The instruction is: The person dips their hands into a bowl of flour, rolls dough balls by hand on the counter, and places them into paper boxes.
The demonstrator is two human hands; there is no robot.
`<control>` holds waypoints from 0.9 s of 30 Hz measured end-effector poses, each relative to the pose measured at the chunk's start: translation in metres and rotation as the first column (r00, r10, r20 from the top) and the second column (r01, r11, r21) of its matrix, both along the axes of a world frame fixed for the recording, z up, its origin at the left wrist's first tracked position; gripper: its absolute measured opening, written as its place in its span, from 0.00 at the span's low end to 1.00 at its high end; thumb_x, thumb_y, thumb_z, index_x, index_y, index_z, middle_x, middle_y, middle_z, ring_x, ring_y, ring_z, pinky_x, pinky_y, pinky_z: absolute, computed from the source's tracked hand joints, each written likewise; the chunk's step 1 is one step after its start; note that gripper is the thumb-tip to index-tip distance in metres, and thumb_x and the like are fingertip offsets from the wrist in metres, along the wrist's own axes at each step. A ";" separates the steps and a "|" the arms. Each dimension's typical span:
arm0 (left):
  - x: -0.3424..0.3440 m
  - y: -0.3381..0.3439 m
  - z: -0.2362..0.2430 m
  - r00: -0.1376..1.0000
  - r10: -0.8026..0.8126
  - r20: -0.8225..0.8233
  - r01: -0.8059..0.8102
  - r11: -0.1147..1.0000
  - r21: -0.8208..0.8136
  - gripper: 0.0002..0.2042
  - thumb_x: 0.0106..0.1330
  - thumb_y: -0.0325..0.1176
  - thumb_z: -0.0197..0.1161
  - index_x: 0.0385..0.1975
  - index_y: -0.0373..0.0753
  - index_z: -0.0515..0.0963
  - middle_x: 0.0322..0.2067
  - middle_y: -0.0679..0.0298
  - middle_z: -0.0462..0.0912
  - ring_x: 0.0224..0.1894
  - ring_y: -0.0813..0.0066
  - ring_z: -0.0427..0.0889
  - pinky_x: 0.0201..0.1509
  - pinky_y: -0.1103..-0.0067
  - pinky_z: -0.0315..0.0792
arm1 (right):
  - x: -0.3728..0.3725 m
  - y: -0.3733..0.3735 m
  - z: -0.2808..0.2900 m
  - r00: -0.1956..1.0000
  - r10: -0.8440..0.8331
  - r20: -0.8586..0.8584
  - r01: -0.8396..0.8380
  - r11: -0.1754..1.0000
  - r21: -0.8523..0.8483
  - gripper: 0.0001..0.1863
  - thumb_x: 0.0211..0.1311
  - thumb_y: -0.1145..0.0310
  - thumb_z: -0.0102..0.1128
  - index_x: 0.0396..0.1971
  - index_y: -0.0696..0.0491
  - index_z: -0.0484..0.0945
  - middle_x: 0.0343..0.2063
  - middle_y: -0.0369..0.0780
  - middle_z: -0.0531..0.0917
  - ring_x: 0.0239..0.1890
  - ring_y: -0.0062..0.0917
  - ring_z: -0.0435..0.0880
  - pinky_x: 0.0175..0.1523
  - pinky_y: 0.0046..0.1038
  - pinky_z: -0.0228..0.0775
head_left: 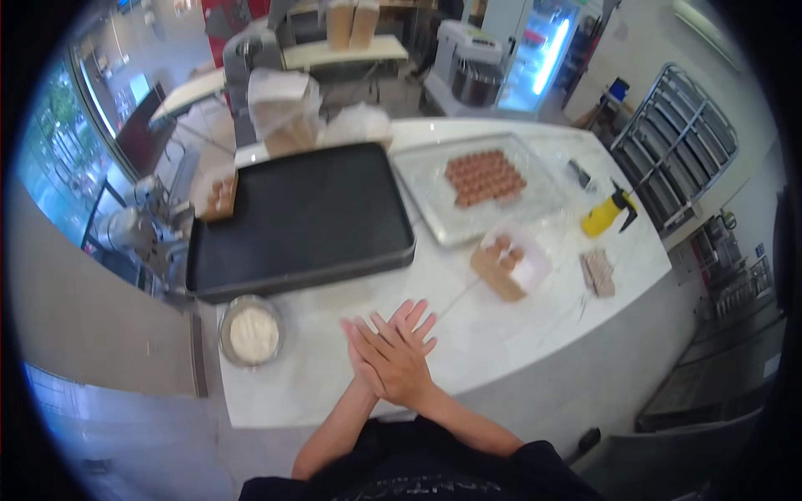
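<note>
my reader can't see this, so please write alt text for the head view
A person's right hand lies across their left hand above a white table. Toward the left are a bowl of pale contents and a large black tray; farther right are reddish-brown pieces in rows and a yellow spray bottle.

My right hand (403, 372) lies over my left hand (410, 314), hiding most of its palm, and I can't see between them. Beyond the black tray (309, 217), the base of a wrapped bag (288, 108) seems tucked behind its far edge, though the view there is poor. Right of that tray, the brown pieces (484, 177) run together in a blur, too small to identify; farther right, a small dark object (579, 174) is equally unclear. Nearer me than the tray, my dark shirt (401, 468) is cut off below, its lettering smeared.
</note>
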State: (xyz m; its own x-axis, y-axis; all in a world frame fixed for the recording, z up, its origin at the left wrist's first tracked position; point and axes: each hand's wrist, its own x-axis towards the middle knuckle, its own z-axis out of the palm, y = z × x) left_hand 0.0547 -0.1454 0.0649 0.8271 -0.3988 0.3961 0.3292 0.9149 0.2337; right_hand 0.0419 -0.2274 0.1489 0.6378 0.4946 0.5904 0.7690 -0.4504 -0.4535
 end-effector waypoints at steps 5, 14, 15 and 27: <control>0.007 -0.069 0.086 0.951 0.194 -0.240 -0.112 0.942 0.318 0.56 0.57 0.83 0.31 0.75 0.41 0.42 0.75 0.54 0.48 0.76 0.57 0.49 0.77 0.62 0.45 | 0.040 -0.063 0.003 0.910 -0.414 0.009 0.414 0.908 -0.070 0.26 0.60 0.58 0.58 0.55 0.56 0.79 0.61 0.46 0.76 0.68 0.46 0.66 0.70 0.57 0.47; 0.073 -0.173 0.091 0.975 -0.077 -0.208 -0.013 0.917 -0.398 0.55 0.59 0.81 0.30 0.75 0.40 0.43 0.75 0.56 0.47 0.76 0.60 0.48 0.77 0.64 0.44 | 0.124 -0.184 0.061 0.969 -0.152 0.193 0.119 0.978 0.173 0.14 0.56 0.72 0.63 0.44 0.56 0.85 0.49 0.44 0.84 0.58 0.42 0.79 0.66 0.45 0.63; 0.078 -0.199 0.121 0.868 0.458 -0.193 -0.340 0.830 0.442 0.54 0.60 0.80 0.34 0.75 0.39 0.45 0.75 0.57 0.48 0.76 0.62 0.49 0.77 0.65 0.44 | 0.122 -0.186 0.064 0.984 -0.148 0.097 0.115 0.952 0.283 0.14 0.55 0.74 0.62 0.43 0.55 0.85 0.48 0.42 0.85 0.57 0.40 0.80 0.65 0.44 0.63; 0.104 -0.250 0.161 0.860 0.222 -0.460 -0.338 0.922 -0.189 0.62 0.55 0.83 0.37 0.74 0.30 0.39 0.76 0.48 0.38 0.78 0.57 0.36 0.79 0.63 0.33 | 0.125 -0.235 0.049 0.978 0.132 0.159 -0.190 0.878 0.438 0.10 0.50 0.76 0.64 0.35 0.57 0.85 0.40 0.43 0.87 0.45 0.39 0.85 0.61 0.44 0.68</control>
